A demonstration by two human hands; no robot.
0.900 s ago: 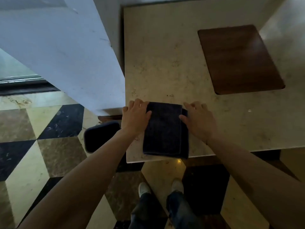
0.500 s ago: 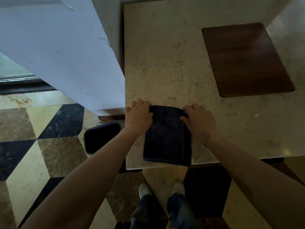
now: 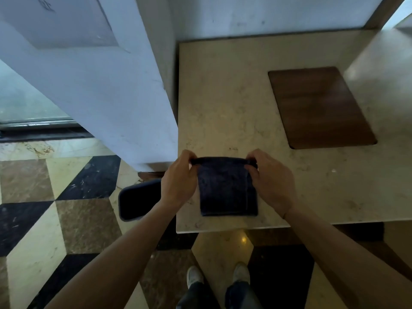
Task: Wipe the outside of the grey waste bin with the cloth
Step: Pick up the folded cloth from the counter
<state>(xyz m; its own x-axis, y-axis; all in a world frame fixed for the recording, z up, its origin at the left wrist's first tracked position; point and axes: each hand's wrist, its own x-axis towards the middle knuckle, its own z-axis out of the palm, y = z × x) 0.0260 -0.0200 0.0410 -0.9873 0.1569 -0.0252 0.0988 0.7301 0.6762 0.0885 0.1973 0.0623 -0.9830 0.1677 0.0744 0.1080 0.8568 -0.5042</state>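
Pinching the cloth's [image 3: 225, 188] far edge, both hands' fingers [image 3: 189, 157] lift it near the table's [image 3: 223, 97] front edge.

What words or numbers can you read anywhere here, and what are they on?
None can be read.
Faint dark marks on the white panel, top left: too blurred to read.
The cloth, waste bin, counter and wooden board show no writing.

Readable text: none.
White panel [image 3: 60, 21], far left: a faint dark mark near its top, too blurred to read.
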